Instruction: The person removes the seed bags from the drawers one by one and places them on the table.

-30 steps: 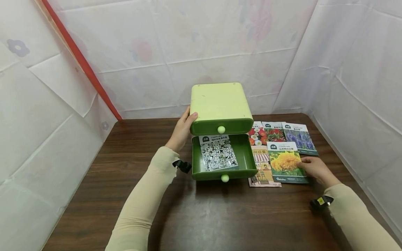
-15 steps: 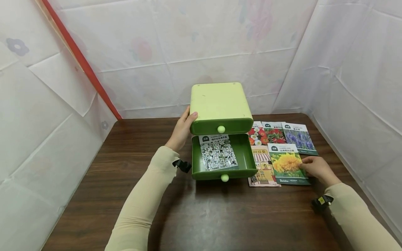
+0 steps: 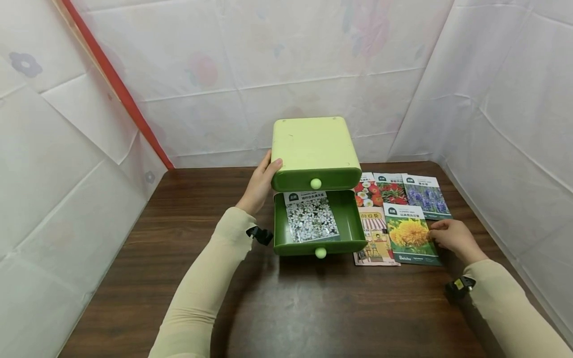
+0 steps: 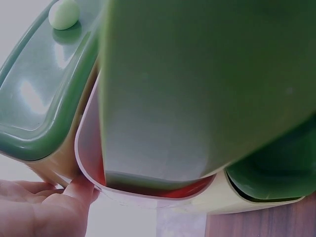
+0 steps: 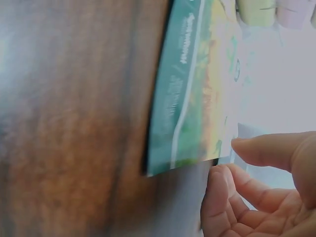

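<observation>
In the head view, my left hand (image 3: 257, 186) grips the left side of a green drawer cabinet (image 3: 315, 141), its thumb over the top corner. The left wrist view shows that hand (image 4: 59, 202) against the side of the upper tier. A drawer (image 3: 351, 219) below the top one stands pulled out, and a seed packet with white flowers (image 3: 311, 219) lies in it. On the right, my right hand (image 3: 456, 238) is at the right edge of a yellow-flower seed packet (image 3: 408, 236). In the right wrist view its thumb and fingers (image 5: 261, 148) are apart beside that packet.
Behind the yellow-flower packet lie packets with purple flowers (image 3: 427, 199), red flowers (image 3: 391, 191) and red-and-white flowers (image 3: 368, 194). A pink packet with a striped awning (image 3: 376, 238) is partly under it. White sheeting (image 3: 506, 149) encloses the brown table (image 3: 286, 308).
The yellow-flower packet has shifted slightly right and towards me over the pink one. My right fingers have moved off its face to its edge. The left hand stays on the cabinet.
</observation>
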A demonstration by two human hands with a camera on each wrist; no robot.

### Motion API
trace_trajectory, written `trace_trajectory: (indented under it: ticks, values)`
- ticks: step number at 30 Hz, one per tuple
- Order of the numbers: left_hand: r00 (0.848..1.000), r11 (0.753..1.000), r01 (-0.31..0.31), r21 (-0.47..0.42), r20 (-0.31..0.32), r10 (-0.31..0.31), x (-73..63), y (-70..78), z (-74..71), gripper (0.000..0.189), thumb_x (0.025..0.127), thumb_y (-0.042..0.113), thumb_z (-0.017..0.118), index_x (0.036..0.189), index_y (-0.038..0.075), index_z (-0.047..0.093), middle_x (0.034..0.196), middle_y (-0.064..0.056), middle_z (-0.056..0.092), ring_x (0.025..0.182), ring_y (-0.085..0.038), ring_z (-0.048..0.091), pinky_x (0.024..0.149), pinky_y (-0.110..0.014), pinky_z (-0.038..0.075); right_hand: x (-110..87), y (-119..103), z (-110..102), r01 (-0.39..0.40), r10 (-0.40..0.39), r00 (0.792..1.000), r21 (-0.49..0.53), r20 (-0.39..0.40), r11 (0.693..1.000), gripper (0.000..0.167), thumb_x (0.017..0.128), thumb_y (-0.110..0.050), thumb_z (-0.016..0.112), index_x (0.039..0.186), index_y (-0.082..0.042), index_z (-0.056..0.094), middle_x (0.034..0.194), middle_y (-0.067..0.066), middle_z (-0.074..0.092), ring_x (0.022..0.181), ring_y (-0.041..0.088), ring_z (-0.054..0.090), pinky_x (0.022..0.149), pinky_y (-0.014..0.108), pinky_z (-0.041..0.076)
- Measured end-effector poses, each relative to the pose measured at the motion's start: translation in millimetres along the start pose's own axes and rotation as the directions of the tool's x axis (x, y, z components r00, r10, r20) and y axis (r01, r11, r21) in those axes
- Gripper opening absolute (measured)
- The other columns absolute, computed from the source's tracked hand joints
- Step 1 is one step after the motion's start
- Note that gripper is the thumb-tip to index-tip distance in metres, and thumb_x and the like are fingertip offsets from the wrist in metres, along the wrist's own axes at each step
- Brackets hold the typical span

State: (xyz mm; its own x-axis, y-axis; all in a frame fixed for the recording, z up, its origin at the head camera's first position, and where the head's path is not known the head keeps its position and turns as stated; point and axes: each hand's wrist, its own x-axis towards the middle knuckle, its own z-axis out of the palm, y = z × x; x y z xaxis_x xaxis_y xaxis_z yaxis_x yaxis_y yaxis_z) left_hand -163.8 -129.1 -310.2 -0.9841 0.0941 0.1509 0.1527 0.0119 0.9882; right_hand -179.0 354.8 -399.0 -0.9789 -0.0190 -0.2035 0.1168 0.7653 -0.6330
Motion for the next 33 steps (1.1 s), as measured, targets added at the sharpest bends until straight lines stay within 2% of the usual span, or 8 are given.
trace_trajectory:
  ticks: [4,12,17,20,25,28,33]
  values:
    - [1.0,1.0,0.007,0.004,-0.006,-0.007,-4.9,7.2,2.3,0.071,0.103,0.04,0.043,0.16,0.021,0.005,0.167,0.0,0.005,0.152,-0.019,0.012,0.122,-0.043,0.021,-2.2,-8,-3,0.038,-0.037,0.999,0.032,-0.034,0.999,0.045,0.1,-0.023,0.05,0.122,0.016,0.053,0.111,0.033,0.059,0.082,0.023,0.065,0.067,0.036,0.057]
    - [1.0,1.0,0.016,-0.013,-0.016,-0.016,3.8,-4.9,-1.5,0.07,0.103,0.042,0.044,0.159,0.025,0.006,0.166,0.004,0.006,0.151,-0.016,0.016,0.122,-0.042,0.023,-7.8,-37,-7,0.12,-0.112,0.987,0.07,-0.118,0.99,0.047,0.102,-0.03,0.041,0.123,0.01,0.056,0.113,0.028,0.061,0.08,0.013,0.062,0.065,0.029,0.054]
    - [1.0,1.0,0.005,-0.011,-0.008,-0.005,-1.9,4.4,1.9,0.07,0.104,0.039,0.043,0.16,0.02,0.005,0.167,0.0,0.005,0.151,-0.019,0.016,0.122,-0.043,0.022,-18.0,-61,-11,0.227,-0.213,0.962,0.068,-0.168,0.972,0.047,0.104,-0.034,0.042,0.119,0.008,0.057,0.109,0.028,0.063,0.074,0.004,0.063,0.065,0.026,0.056]
    - [1.0,1.0,-0.004,-0.004,-0.002,0.004,-6.2,10.1,4.3,0.07,0.104,0.039,0.043,0.16,0.019,0.005,0.167,-0.001,0.006,0.151,-0.021,0.017,0.122,-0.044,0.022,-25.3,-78,-11,0.333,-0.317,0.923,0.041,-0.22,0.942,0.043,0.104,-0.032,0.045,0.116,0.007,0.06,0.104,0.027,0.064,0.072,-0.001,0.061,0.063,0.021,0.054]
    - [1.0,1.0,0.0,0.006,-0.005,0.0,-7.2,11.5,4.3,0.07,0.104,0.039,0.042,0.16,0.019,0.005,0.167,-0.001,0.006,0.152,-0.02,0.016,0.122,-0.044,0.022,-39.3,-108,-3,0.474,-0.467,0.836,-0.05,-0.287,0.879,0.031,0.103,-0.027,0.05,0.111,0.001,0.064,0.095,0.019,0.066,0.071,-0.001,0.055,0.06,0.019,0.046]
    - [1.0,1.0,0.009,0.01,-0.011,-0.009,-3.7,7.0,2.1,0.07,0.104,0.04,0.043,0.16,0.02,0.005,0.167,0.0,0.005,0.152,-0.019,0.013,0.122,-0.043,0.021,-45.2,-126,9,0.523,-0.525,0.8,-0.09,-0.291,0.847,0.027,0.102,-0.025,0.052,0.111,-0.003,0.066,0.095,0.013,0.067,0.071,0.0,0.052,0.061,0.021,0.044]
    - [1.0,1.0,0.001,-0.004,-0.004,-0.001,7.5,-9.6,-2.8,0.07,0.104,0.042,0.043,0.159,0.025,0.004,0.166,0.004,0.003,0.152,-0.016,0.012,0.122,-0.043,0.022,-51.7,-151,30,0.622,-0.63,0.737,-0.121,-0.243,0.774,0.021,0.101,-0.02,0.055,0.112,-0.006,0.067,0.099,0.009,0.068,0.081,0.009,0.059,0.07,0.025,0.049]
